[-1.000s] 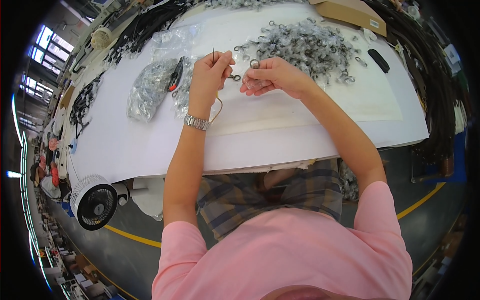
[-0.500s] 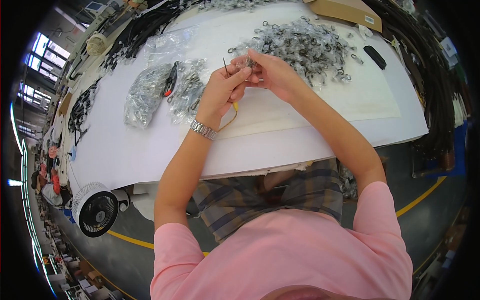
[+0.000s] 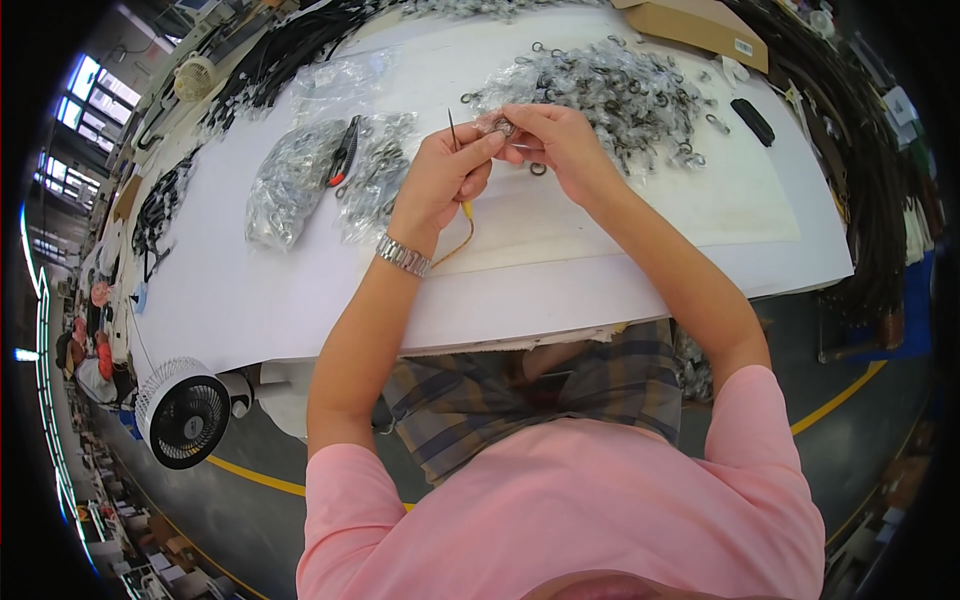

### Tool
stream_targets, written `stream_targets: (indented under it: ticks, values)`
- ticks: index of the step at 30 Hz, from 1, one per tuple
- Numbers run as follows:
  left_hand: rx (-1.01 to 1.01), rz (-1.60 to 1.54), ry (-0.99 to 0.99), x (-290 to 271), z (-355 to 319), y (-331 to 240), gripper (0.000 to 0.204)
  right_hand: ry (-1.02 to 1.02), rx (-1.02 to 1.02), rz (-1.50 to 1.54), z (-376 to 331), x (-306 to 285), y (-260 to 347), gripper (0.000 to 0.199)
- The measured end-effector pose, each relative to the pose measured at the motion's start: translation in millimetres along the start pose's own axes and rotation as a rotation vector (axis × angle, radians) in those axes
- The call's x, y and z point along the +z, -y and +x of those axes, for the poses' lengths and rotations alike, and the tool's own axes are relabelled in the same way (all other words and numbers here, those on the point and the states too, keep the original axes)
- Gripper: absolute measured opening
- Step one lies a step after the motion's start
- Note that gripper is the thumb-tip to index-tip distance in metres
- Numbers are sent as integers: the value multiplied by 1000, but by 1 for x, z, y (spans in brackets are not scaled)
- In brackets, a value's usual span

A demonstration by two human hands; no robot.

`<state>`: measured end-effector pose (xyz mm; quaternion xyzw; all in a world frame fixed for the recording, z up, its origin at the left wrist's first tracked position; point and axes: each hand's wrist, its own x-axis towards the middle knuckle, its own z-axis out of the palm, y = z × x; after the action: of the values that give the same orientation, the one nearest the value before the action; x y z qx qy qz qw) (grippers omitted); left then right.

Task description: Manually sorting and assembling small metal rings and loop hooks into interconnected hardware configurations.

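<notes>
My left hand (image 3: 445,175), with a metal watch at its wrist, is closed around a slim pointed tool (image 3: 467,209). The tool's dark tip rises above the fingers, and its yellow end, with a cord, shows below the palm. Pinched in my right hand (image 3: 560,145) is a small metal piece in clear plastic (image 3: 497,124), mostly hidden by fingers. The left thumb and fingertips meet the right fingers at that piece. Just beyond the hands lies a heap of plastic-wrapped metal hooks and rings (image 3: 620,95).
Left of the hands are a bulging clear bag (image 3: 285,190), a utility knife (image 3: 344,152) and a smaller pile of wrapped metal parts (image 3: 378,185). A black oblong object (image 3: 752,121) and a cardboard box (image 3: 695,28) lie at right. A fan (image 3: 188,420) stands by the table's left front corner.
The right fingers have curled in closer around the small piece, and that hand has shifted slightly. A ring on the table now shows beneath the right hand. The left hand keeps the pointed tool.
</notes>
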<state>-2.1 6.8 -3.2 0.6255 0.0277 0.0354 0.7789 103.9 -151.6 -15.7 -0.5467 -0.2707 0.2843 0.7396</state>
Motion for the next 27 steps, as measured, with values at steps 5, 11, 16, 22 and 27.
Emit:
stream_targets:
  ticks: [5,11,16,22,27]
  values:
    - [55,-5,-28,-8,0,-2,18,-133,71,193,-2,4,7,32]
    - [95,82,-214,-2,-1,-7,24,-156,38,174,-4,2,11,33]
    - [150,48,-201,6,-7,-11,23,-170,20,163,-5,2,10,33]
    - [220,115,-313,13,-9,-12,21,-170,6,146,-4,6,6,34]
    - [234,219,-370,14,-10,-11,22,-143,11,152,-4,8,6,35]
